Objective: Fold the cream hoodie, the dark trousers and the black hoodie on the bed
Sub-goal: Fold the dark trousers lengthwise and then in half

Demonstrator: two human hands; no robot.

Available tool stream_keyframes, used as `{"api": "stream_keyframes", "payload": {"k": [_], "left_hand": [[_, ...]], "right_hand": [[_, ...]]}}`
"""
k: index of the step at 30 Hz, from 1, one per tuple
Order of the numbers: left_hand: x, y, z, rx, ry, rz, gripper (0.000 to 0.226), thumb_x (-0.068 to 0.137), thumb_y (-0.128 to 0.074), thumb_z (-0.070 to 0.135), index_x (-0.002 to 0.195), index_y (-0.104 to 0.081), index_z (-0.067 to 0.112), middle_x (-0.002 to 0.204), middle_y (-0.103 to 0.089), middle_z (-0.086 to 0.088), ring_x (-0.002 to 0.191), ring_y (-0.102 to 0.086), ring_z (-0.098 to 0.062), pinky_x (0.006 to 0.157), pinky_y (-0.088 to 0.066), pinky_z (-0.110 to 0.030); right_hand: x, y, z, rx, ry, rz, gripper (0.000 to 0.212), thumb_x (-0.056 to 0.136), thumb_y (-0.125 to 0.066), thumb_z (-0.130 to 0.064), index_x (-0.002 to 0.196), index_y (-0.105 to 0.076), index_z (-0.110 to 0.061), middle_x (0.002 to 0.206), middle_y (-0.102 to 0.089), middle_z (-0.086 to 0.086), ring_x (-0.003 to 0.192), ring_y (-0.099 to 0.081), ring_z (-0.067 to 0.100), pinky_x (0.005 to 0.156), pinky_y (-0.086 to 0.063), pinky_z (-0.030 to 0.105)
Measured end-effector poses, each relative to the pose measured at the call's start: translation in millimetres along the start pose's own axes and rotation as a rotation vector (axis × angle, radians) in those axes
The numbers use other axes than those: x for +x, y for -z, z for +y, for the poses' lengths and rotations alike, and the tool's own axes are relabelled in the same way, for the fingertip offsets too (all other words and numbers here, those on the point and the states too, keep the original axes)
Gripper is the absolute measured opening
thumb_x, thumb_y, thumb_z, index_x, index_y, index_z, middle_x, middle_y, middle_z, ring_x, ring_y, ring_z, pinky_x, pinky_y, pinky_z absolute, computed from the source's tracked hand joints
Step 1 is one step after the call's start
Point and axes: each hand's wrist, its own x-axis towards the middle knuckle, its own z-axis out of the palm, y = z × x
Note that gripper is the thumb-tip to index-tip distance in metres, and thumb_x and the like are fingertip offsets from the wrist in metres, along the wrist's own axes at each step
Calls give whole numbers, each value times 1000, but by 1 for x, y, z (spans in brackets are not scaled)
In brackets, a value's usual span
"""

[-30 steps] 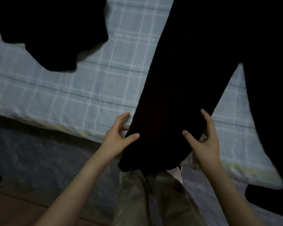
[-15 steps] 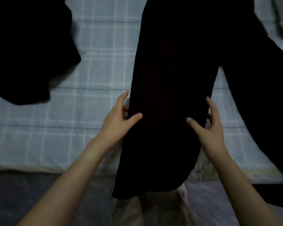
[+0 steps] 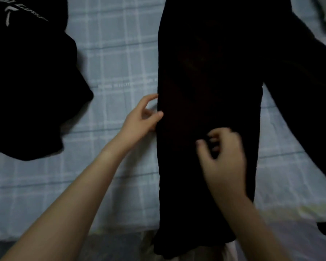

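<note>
Item: dark trousers [image 3: 205, 91], spread on bed [image 3: 120, 53]. One leg runs near-far at centre, cuff overhanging near edge; other leg splayed right.
Black hoodie [image 3: 26, 81]: heaped far left, apart.
Left hand [image 3: 141, 115]: thumb and fingers pinch leg's left edge.
Right hand [image 3: 222, 159]: curled over leg, blurred; whether it holds cloth, cannot tell.
Risk: one-sided pull skews leg, creases fold; overhanging cuff may drag cloth floorward.
Containers: none visible.

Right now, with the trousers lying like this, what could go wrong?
One leg of the dark trousers hangs past the bed edge and may slide down. The left hand pinches its side; the right hand is blurred, its hold unclear, so the fold may come out crooked.
</note>
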Motion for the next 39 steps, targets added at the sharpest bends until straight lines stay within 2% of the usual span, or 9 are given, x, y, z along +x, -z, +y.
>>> {"api": "stream_keyframes", "payload": {"k": [6, 10, 14, 19, 22, 30, 34, 37, 39], "left_hand": [[63, 7, 31, 0, 60, -120, 47, 97, -61, 17, 140, -45, 29, 96, -70, -7, 76, -70, -9, 68, -56, -22], [71, 7, 32, 99, 64, -168, 51, 94, -64, 12, 139, -47, 28, 112, -65, -25, 99, -68, -35, 81, -59, -42], [75, 8, 36, 1, 89, -157, 59, 88, -67, 3, 138, -49, 28, 98, -66, -10, 83, -71, -20, 68, -59, -28], [80, -16, 62, -73, 112, -113, 74, 85, -63, -1, 147, -39, 31, 116, -58, 6, 64, -67, -1, 58, -51, -19], [80, -50, 87, -71, 84, -88, 85, 83, -63, 0, 153, -29, 32, 124, -52, 15, 81, -68, -3, 62, -53, -19], [69, -154, 160, 23, -142, -165, 95, 80, -70, -4, 153, -26, 37, 158, -29, 10, 136, -45, -23, 106, -47, -42], [74, -221, 187, 50, -206, -202, 95, 77, -76, 7, 151, -30, 43, 157, -30, 11, 118, -59, -27, 91, -57, -39], [97, -277, 201, -5, -251, -154, 91, 70, -80, 20, 147, -36, 45, 159, -29, -4, 90, -66, -14, 75, -57, -24], [124, -316, 201, -43, -202, -105, 90, 72, -82, 25, 148, -37, 41, 159, -28, -7, 113, -61, -12, 86, -57, -27]], "right_hand": [[-6, -78, -52, -241, -135, -400, 76, 82, -67, -57, 139, -29, -25, 127, -36, 5, 107, -47, 23, 82, -48, 32], [-4, -82, -51, -376, -41, -462, 85, 90, -64, -28, 147, -2, -39, 127, -30, 9, 94, -49, 25, 75, -45, 29], [13, -53, -25, 45, -35, -621, 83, 89, -51, -6, 141, -18, -61, 108, -41, -4, 68, -54, 15, 56, -48, 19], [47, -10, 7, 603, -177, -738, 81, 86, -56, 9, 128, -51, -60, 123, -55, -30, 83, -63, -4, 68, -50, 6], [57, 19, 26, 835, -298, -844, 79, 85, -60, 6, 133, -52, -56, 132, -53, -1, 64, -51, 10, 61, -51, 20], [62, 109, 70, 1039, -379, -798, 76, 75, -61, 6, 129, -59, -48, 122, -66, 15, 94, -60, 35, 76, -49, 44], [77, 173, 108, 1145, -436, -741, 79, 79, -55, 28, 118, -70, -39, 122, -71, 6, 115, -66, 28, 95, -52, 51], [103, 230, 144, 1230, -443, -607, 74, 72, -59, 23, 122, -70, -30, 116, -72, 18, 110, -68, 31, 89, -56, 37], [129, 263, 179, 1169, -437, -434, 66, 68, -63, 14, 121, -71, -26, 110, -73, 20, 101, -72, 30, 78, -58, 28]]}}
